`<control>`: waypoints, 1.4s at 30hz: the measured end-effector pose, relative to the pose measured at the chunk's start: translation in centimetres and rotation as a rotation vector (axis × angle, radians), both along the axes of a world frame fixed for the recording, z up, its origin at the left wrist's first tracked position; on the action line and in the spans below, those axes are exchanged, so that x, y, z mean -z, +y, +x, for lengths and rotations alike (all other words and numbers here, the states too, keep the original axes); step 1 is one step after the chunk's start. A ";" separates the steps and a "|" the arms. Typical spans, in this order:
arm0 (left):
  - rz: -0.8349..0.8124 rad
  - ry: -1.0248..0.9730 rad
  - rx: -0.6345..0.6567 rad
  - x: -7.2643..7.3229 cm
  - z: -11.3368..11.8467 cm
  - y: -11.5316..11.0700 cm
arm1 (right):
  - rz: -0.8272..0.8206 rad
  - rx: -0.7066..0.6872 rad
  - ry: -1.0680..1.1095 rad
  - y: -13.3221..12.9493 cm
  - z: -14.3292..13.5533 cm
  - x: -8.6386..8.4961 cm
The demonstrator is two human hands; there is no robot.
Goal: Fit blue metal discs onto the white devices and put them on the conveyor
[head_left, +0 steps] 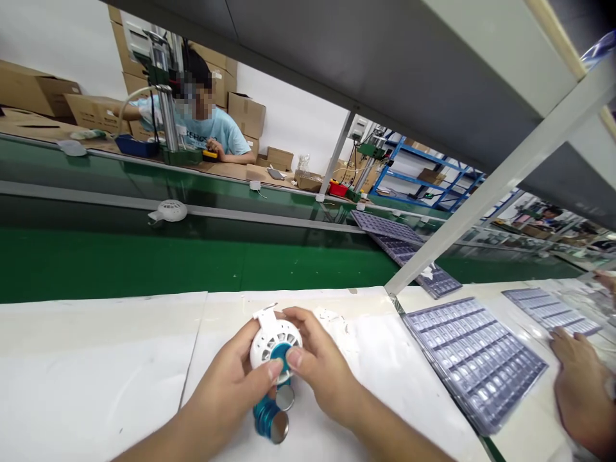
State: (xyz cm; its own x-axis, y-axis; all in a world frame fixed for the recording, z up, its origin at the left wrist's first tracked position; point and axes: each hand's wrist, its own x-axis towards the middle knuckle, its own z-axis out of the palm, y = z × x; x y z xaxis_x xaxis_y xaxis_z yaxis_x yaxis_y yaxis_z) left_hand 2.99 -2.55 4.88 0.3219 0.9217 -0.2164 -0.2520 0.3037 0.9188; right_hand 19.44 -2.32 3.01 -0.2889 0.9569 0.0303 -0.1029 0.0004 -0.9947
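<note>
Between my two hands is a round white plastic fan housing (262, 350) with vent slots and a clip-like tab at its top. My left hand (233, 369) grips its left side, the thumb pressing near the centre. My right hand (325, 372) holds the right side, its thumb on a blue disc (280, 351) set in the middle of the housing. Just below, several blue-edged discs (262, 414) with shiny silver faces lie stacked on the white table covering (120, 359). The back of the housing is hidden by my fingers.
A green conveyor belt (144, 263) runs beyond the table, carrying another white fan part (171, 210). Clear plastic trays (476, 359) lie to the right, near another person's hand (582, 378). A slanted white post (481, 199) supports an overhead shelf. A co-worker (212, 128) sits across the belt.
</note>
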 end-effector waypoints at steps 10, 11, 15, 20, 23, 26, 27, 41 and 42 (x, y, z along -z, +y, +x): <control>0.005 -0.026 0.143 -0.3 0.2 -1.4 | -0.072 -0.098 0.264 -2.1 -1.6 -0.2; -0.008 -0.029 0.146 -0.5 0.2 -1.3 | -0.068 -0.100 0.257 -2.1 -1.6 -0.1; -0.017 -0.031 0.175 -1.0 0.2 -0.6 | -0.095 -0.137 0.271 -1.9 -1.4 0.0; -0.052 -0.040 0.169 -0.9 0.3 -0.6 | -0.148 -0.133 0.256 -1.5 -1.3 -0.3; -0.090 -0.062 0.143 -0.7 0.7 -0.8 | -0.132 -0.104 0.210 -1.1 -1.1 -0.4; -0.117 -0.099 0.084 -0.5 0.7 -0.2 | -0.098 -0.214 0.083 -0.6 -0.4 -0.6; -0.115 -0.099 0.073 -0.5 0.5 0.3 | -0.060 -0.223 0.014 -0.3 0.0 -0.6; -0.084 -0.136 -0.396 1.0 -4.6 8.3 | 0.167 -0.086 -1.007 1.4 0.9 -0.5; -0.089 -0.140 -0.387 1.2 -4.7 8.5 | 0.161 -0.093 -1.023 1.5 0.8 -0.5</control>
